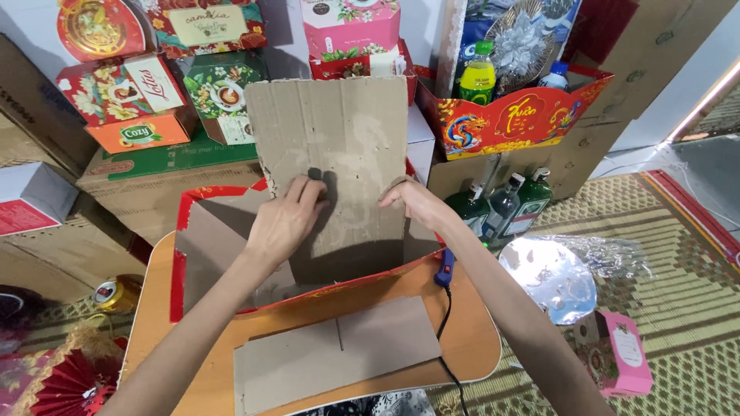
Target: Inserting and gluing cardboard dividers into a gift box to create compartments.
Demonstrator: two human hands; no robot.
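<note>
Nearest the camera, a flat cardboard sheet (pixel 339 356) lies along the near edge of the small orange bench (pixel 470 339), loose and untouched. Beyond it, the left hand (pixel 284 219) lies flat with fingers spread on a tall, ragged-edged cardboard panel (pixel 339 146), while the right hand (pixel 416 202) curls its fingers around the panel's right edge; neither grip is a full clasp, more a press and a light pinch. The panel stands upright inside an open red-rimmed gift box (pixel 202 254) that sits at the middle of the bench, its lower part sunk in the box. Just beside the right wrist, a blue glue gun (pixel 445 267) rests at the box's right wall, its black cord (pixel 445 339) trailing over the bench's near right edge. Likely risks: the panel could tip or buckle since only fingertips steady it; its torn edge could snag the box rim; a forearm could catch the cord and drag the glue gun off the bench, or brush its tip. Off the bench on the woven floor mat (pixel 678 308) stand green glass bottles (pixel 505 204), which a sliding box might knock over, along with crinkled clear wrap (pixel 593 254) and a pink carton (pixel 620 350).
</note>
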